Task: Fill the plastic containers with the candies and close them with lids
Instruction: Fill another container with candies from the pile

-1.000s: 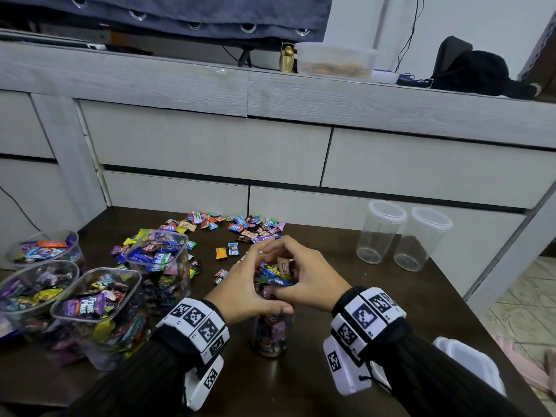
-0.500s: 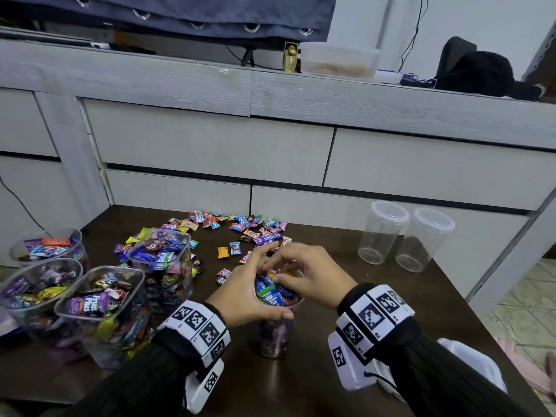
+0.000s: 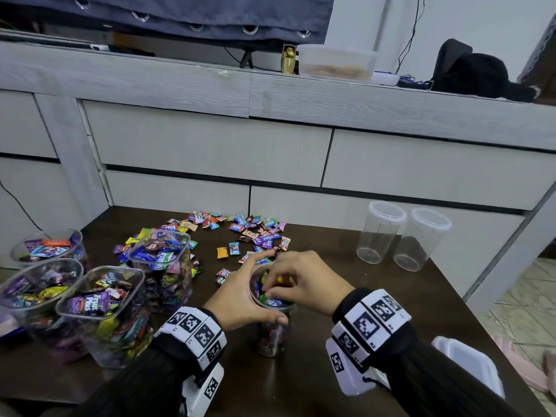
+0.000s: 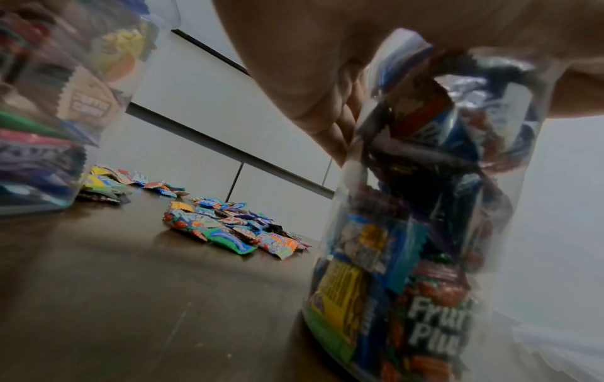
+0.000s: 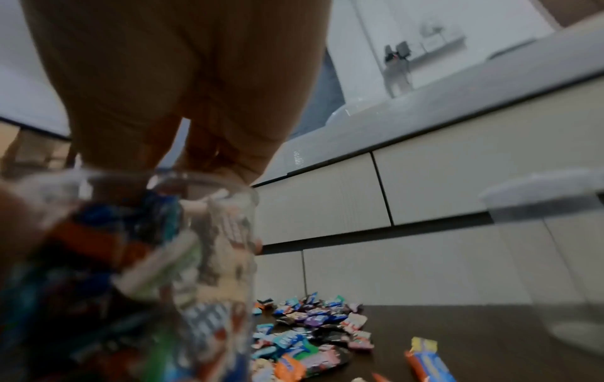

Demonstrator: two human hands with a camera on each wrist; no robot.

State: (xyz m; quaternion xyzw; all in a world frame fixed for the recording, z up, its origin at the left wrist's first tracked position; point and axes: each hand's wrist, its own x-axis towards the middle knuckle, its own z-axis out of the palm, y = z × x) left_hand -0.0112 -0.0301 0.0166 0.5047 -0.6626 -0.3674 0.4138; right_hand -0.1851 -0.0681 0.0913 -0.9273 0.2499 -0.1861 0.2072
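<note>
A tall round clear container (image 3: pixel 272 337), packed with wrapped candies, stands on the dark table (image 3: pixel 346 386). My left hand (image 3: pixel 240 296) grips it just under the rim; in the left wrist view the container (image 4: pixel 425 232) fills the right side below the left hand (image 4: pixel 310 77). My right hand (image 3: pixel 270 291) reaches down into the container's mouth with curled fingertips pinching the top candies (image 3: pixel 272 300). In the right wrist view the right hand (image 5: pixel 202 155) hangs over the container's rim (image 5: pixel 147 181). Loose candies (image 3: pixel 255 233) lie scattered behind it.
Several candy-filled open containers (image 3: pixel 102 311) stand at the left. Two empty round containers with lids on (image 3: pixel 380 233) stand at the back right. White lids (image 3: pixel 469 365) lie at the near right table edge. A grey drawer unit (image 3: pixel 210 152) rises behind the table.
My right hand has dropped from above the container into its mouth, pushing the heaped candies down. My left hand still grips the container.
</note>
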